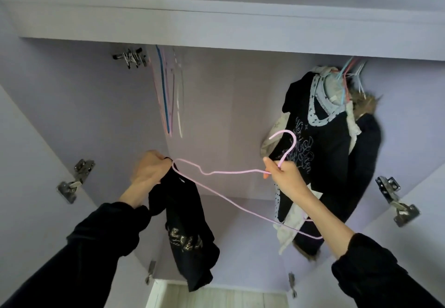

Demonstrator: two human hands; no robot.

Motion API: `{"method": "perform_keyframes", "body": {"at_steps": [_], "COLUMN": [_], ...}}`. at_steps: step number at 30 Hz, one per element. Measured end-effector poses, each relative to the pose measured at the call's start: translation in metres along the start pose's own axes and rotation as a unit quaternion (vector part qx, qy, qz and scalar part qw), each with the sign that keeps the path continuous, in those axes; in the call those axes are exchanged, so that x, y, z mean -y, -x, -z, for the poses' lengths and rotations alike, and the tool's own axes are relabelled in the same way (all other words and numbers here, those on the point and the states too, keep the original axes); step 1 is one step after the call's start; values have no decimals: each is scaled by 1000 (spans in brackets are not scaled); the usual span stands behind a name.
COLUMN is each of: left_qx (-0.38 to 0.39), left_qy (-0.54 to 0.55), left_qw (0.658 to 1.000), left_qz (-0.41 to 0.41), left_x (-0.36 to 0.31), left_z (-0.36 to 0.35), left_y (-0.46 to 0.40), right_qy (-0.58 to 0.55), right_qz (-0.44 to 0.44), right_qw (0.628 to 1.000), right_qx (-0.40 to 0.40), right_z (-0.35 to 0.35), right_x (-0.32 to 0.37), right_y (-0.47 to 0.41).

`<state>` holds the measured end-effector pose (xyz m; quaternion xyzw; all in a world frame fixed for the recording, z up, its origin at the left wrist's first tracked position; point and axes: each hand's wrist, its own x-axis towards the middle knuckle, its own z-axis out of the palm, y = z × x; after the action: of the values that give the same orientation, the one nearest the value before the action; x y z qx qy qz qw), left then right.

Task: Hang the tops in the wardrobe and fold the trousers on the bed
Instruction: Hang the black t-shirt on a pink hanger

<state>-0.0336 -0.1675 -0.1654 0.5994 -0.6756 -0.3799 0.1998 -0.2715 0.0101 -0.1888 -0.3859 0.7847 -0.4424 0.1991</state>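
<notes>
I face into an open lilac wardrobe (pixel 216 105). My right hand (pixel 284 175) grips a thin pink wire hanger (pixel 231 171) just below its hook, holding it out in front of the opening. My left hand (pixel 150 170) pinches the top of a black top with a gold print (pixel 187 233) at the hanger's left end; the garment hangs down from there. Whether the hanger's end is inside the top I cannot tell.
Several bare hangers (pixel 168 95) hang at the upper left of the wardrobe. Several hung garments (pixel 337 143), dark and light, fill the right side. Open doors with metal hinges (pixel 74 182) (pixel 395 201) flank me. Pale floor (pixel 216 295) shows below.
</notes>
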Motion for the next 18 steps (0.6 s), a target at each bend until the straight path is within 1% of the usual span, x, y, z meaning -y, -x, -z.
{"method": "perform_keyframes", "body": {"at_steps": [5,11,15,18], "left_qx": [-27,-57,-64,-76], "left_qy": [-30,-46,-48,-22], "left_qw": [998,993,991,993], "left_qz": [-54,-95,-108,-93], "left_x": [-7,-11,-12,-13], "left_z": [-5,0,8,15], "left_y": [2,-3,-6,-6], "right_qy": [23,27,25,51], "right_qz": [12,21,36,53], "right_qw": [1000,999,998,996], "right_qx": [-11,-22,-41,-51], "right_z": [12,15,13,13], "right_x": [8,20,24,29], "right_y": [6,3,-3,-8]}}
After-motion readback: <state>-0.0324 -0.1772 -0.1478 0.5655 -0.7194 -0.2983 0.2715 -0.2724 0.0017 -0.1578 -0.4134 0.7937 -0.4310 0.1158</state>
